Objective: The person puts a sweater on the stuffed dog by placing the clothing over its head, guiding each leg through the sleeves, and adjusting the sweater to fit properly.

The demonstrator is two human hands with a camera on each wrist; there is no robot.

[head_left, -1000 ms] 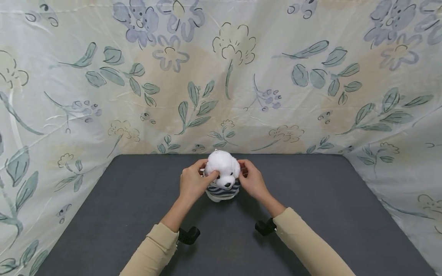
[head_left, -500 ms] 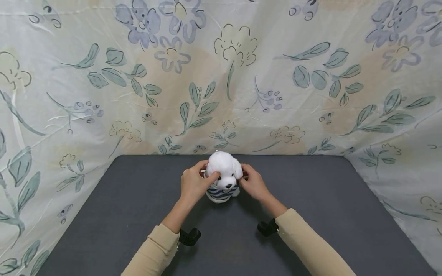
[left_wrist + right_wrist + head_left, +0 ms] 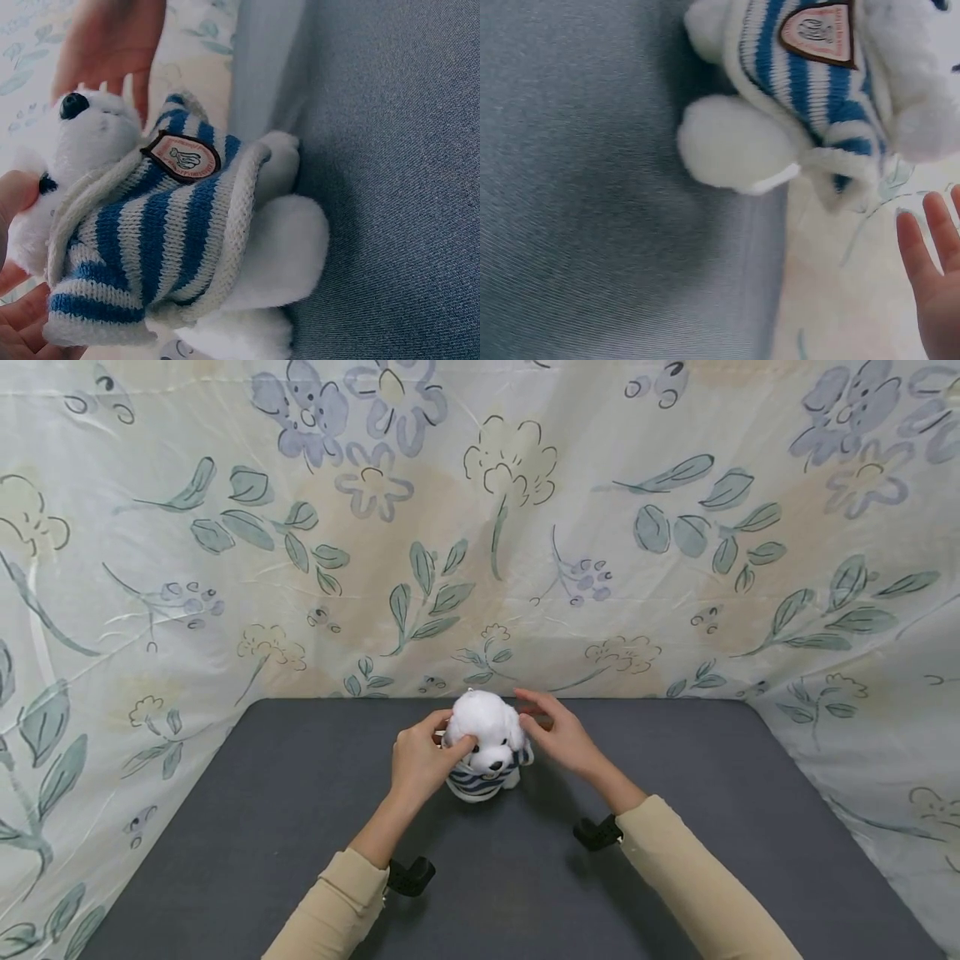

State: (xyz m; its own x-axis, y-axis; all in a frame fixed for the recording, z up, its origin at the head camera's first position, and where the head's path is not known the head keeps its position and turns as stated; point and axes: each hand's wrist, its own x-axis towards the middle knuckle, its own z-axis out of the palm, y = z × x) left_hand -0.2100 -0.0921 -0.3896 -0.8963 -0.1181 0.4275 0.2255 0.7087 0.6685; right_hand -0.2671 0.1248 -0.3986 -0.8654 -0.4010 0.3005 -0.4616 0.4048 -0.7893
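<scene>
A white plush dog (image 3: 489, 718) sits upright on the table, facing the camera. It wears a blue-and-white striped knit sweater (image 3: 169, 232) with a shield-shaped patch (image 3: 184, 157) on the chest. My left hand (image 3: 423, 758) grips its head from the side, the thumb pressed on the face by one eye and the fingers behind, partly hidden. On the other side, my right hand (image 3: 562, 735) hovers beside the dog's ear with fingers extended. In the right wrist view that hand's fingers (image 3: 940, 221) are spread and hold nothing, apart from the sweater sleeve (image 3: 847, 161).
The dark grey table (image 3: 300, 827) has its back edge just behind the dog. A flowered cloth (image 3: 510, 527) hangs behind it and along both sides. Black wrist-worn devices (image 3: 411, 876) hang below each forearm.
My right hand has let go of the dog's side near the ear and moved away to the right, its fingers straightening. The dog turned slightly earlier; my left hand stays on its head.
</scene>
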